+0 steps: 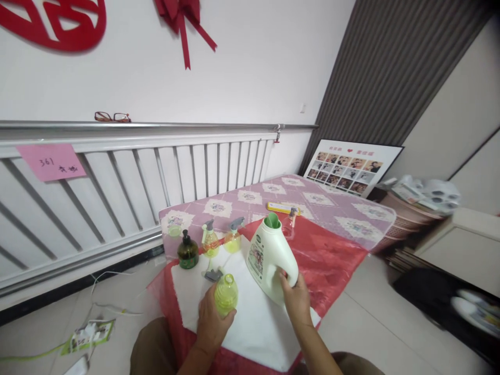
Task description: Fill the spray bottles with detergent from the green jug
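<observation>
My left hand (211,319) is wrapped around a small yellow-green bottle (225,294) with no top on it, held over a white cloth (258,323). My right hand (297,299) grips the handle of a large white detergent jug (269,258) with an open green spout, tilted toward the small bottle. A grey spray head (213,274) lies on the cloth just beside the small bottle.
Behind stand a dark green pump bottle (188,251) and two yellow spray bottles (210,240) (233,237). The table carries a red cover (332,255) and a floral cloth (344,211), with a yellow strip (283,208). A white radiator (117,182) lines the wall; clutter sits right.
</observation>
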A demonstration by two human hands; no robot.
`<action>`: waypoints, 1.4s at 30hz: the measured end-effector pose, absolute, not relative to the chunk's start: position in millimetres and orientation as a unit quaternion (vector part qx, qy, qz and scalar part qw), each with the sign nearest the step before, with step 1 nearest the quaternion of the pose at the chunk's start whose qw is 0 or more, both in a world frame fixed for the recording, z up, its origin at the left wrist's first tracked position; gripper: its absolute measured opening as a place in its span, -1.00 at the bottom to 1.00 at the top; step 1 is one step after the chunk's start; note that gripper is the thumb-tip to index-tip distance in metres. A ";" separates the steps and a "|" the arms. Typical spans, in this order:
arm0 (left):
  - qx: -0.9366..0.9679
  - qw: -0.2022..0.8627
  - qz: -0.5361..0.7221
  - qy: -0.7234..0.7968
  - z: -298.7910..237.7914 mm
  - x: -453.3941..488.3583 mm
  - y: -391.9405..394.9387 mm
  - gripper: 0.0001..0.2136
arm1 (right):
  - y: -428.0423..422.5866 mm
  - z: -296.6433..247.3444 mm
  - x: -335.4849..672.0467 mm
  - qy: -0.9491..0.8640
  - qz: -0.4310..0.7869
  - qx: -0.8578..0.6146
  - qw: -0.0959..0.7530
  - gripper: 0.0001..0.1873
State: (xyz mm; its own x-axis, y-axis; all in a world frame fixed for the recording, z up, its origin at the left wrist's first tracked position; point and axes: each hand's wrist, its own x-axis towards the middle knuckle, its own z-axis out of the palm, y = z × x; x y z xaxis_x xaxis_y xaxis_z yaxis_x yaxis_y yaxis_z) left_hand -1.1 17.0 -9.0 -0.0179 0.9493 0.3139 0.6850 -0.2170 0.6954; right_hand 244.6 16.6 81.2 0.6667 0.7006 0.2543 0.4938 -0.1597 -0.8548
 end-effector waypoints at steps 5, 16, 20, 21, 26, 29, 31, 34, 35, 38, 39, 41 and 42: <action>0.680 0.176 0.391 0.595 -3.7 0.3 15.6 -0.29 | -14.3 83.2 241.4 -0.403 0.068 -0.745 0.528 -0.47; 0.625 0.210 0.466 0.590 -6.8 0.5 15.1 -0.27 | 3.1 107.7 188.1 -0.703 0.120 -0.606 0.353 -0.85; 0.601 0.215 0.487 0.596 -10.1 1.9 13.8 -0.28 | 59.7 100.4 163.0 -0.763 0.108 -0.589 0.242 -0.77; 0.595 0.218 0.491 0.597 -10.4 2.4 13.4 -0.28 | 72.1 97.3 156.2 -0.775 0.103 -0.586 0.211 -0.74; 0.588 0.237 0.489 0.599 -14.4 3.8 13.1 -0.25 | 113.5 83.3 126.6 -0.827 0.078 -0.552 0.069 -0.75; 0.587 0.242 0.488 0.600 -24.1 3.2 16.0 -0.23 | 122.6 78.5 116.4 -0.848 0.063 -0.526 0.017 -0.75; 0.591 0.243 0.484 0.598 -32.0 2.7 18.2 -0.21 | 124.5 77.5 113.2 -0.855 0.053 -0.515 -0.001 -0.76; 0.593 0.230 0.494 0.593 -39.1 2.9 19.5 -0.23 | 124.7 80.0 114.2 -0.861 0.045 -0.506 0.002 -0.79; 0.594 0.221 0.501 0.590 -39.4 3.3 19.1 -0.24 | 124.8 82.1 116.1 -0.862 0.044 -0.505 0.011 -0.81; 0.593 0.195 0.521 0.583 -33.6 5.4 15.6 -0.27 | 125.7 92.1 125.6 -0.861 0.048 -0.501 0.067 -0.87; 0.592 0.191 0.524 0.582 -30.1 6.0 14.3 -0.27 | 126.3 96.5 129.4 -0.860 0.051 -0.499 0.095 -0.85; 0.590 0.191 0.525 0.583 -22.0 6.4 11.9 -0.28 | 127.0 106.8 137.3 -0.854 0.056 -0.493 0.158 -0.74; 0.592 0.192 0.522 0.583 -17.7 6.1 11.1 -0.28 | 126.6 112.9 141.0 -0.848 0.058 -0.490 0.193 -0.69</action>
